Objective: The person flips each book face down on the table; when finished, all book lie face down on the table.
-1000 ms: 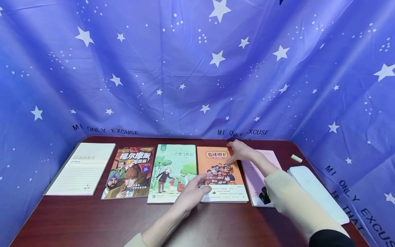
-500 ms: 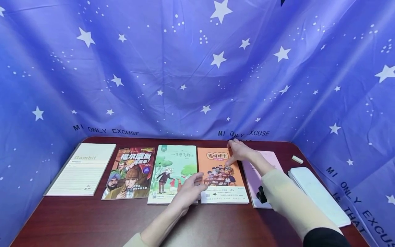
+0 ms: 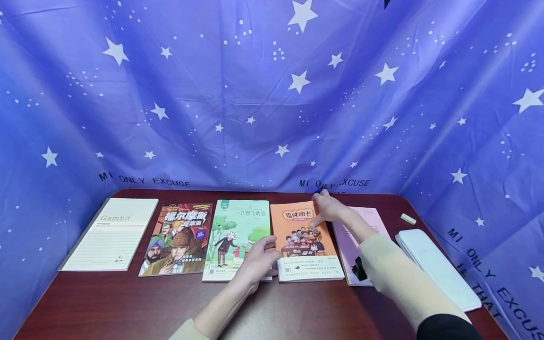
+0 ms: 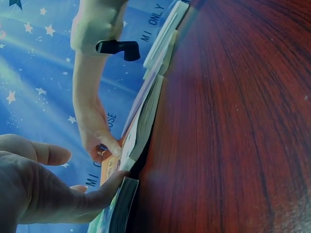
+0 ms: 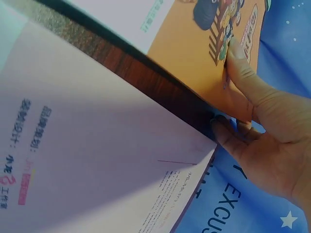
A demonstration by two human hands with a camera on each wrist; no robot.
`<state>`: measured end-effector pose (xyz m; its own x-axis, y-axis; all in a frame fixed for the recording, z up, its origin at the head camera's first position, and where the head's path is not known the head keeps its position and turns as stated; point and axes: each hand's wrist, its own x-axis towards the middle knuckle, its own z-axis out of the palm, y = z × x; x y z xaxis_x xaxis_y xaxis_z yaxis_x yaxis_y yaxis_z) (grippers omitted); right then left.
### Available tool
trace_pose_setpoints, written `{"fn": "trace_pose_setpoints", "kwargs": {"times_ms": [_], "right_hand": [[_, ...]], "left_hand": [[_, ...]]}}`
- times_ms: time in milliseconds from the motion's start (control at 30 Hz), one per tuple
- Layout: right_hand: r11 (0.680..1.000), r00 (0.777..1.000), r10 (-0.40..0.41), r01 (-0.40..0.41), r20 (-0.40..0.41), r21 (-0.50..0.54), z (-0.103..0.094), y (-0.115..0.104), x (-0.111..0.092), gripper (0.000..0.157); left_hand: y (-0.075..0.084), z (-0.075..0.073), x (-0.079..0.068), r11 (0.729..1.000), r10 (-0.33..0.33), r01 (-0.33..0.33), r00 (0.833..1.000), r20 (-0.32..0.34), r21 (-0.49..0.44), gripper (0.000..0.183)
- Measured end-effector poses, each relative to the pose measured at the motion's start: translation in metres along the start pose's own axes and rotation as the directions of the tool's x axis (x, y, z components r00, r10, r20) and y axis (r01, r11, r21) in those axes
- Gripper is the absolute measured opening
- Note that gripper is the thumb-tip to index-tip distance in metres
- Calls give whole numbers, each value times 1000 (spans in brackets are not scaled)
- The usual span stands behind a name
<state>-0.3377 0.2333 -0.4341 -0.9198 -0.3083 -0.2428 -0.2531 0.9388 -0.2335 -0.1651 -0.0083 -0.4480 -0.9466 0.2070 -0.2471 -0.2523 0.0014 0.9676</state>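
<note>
An orange and white paperback book point(image 3: 299, 243) lies face up in a row of books. My right hand point(image 3: 331, 208) grips its far right corner. In the right wrist view the thumb point(image 5: 242, 60) lies on the cover and the other fingers curl round the edge. My left hand point(image 3: 257, 262) is at the orange book's near left side, above the right part of a green book point(image 3: 242, 212). In the left wrist view its thumb point(image 4: 104, 191) touches the near left corner of the orange book, and the index finger point(image 4: 51, 154) reaches forward, off the cover.
Left of the green book lie a comic-style detective book point(image 3: 176, 241) and a cream notebook point(image 3: 112, 236). A pink book point(image 3: 346, 236) lies partly under my right forearm. Farther right are a white flat case point(image 3: 442, 269) and a small eraser-like block point(image 3: 408, 218). Starry blue cloth point(image 3: 238, 94) encloses the table.
My left hand has slid left off the orange book's cover to its left side. The book's near end has shifted slightly right. My right hand keeps its grip on the far corner.
</note>
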Motion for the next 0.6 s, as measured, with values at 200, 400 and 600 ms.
{"fn": "trace_pose_setpoints", "kwargs": {"times_ms": [200,400,600], "right_hand": [[1000,1000,2,-2,-17,-10,2,0,1,87],[1000,999,-18,18,-26,-2,3,0,1,71],[999,998,-47,47,-32,6,3,1,-2,76]], "left_hand": [[-1,0,1,1000,-10,9,1000,-15,-24,67],[-1,1,1,999,-11,10,1000,-23,-50,63],[1,0,0,996,-7,6,1000,-13,-85,66]]}}
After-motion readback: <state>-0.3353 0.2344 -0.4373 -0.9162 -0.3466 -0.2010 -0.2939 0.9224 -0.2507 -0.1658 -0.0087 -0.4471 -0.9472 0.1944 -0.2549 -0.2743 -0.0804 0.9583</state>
